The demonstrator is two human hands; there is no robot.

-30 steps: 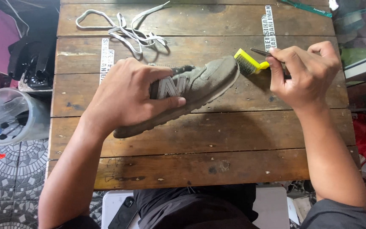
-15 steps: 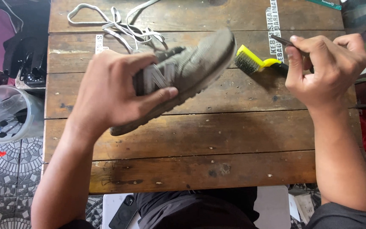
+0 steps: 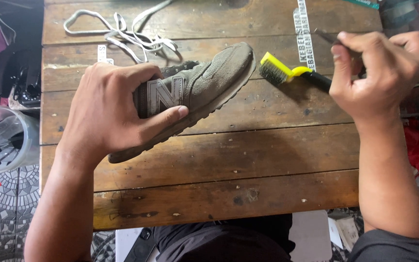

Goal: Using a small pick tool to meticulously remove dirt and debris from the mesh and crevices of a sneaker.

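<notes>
Shoe (image 3: 204, 92): I am seeing a grey-brown sneaker with the laces out, lying at a slant on the wooden table (image 3: 229, 160), toe pointing away from me and toward the brush (image 3: 282, 72). My left hand (image 3: 107, 114) is wrapping around the heel half of the shoe, fingers curling over the collar and the thumb pressing along the side panel just above the sole. The hand is closing firmly on the shoe, and I cannot tell whether the sole is resting on the boards or sitting slightly lifted.

The brush, with a yellow head, dark bristles and a black handle, is sitting just beside the toe of the shoe, apart from it by a narrow gap. My right hand (image 3: 377, 73) is curling at the far end of the brush handle, on the side away from the shoe. The fingers are bending inward around a thin dark tool (image 3: 326, 35), pinching it between thumb and forefinger. I cannot tell whether this hand is also gripping the brush handle, since the palm is covering that end.

Loose grey laces (image 3: 122, 31) are lying beyond the shoe, well apart from it. A clear plastic container (image 3: 3, 138) is standing off the table edge behind the heel, cut off by the frame.
</notes>
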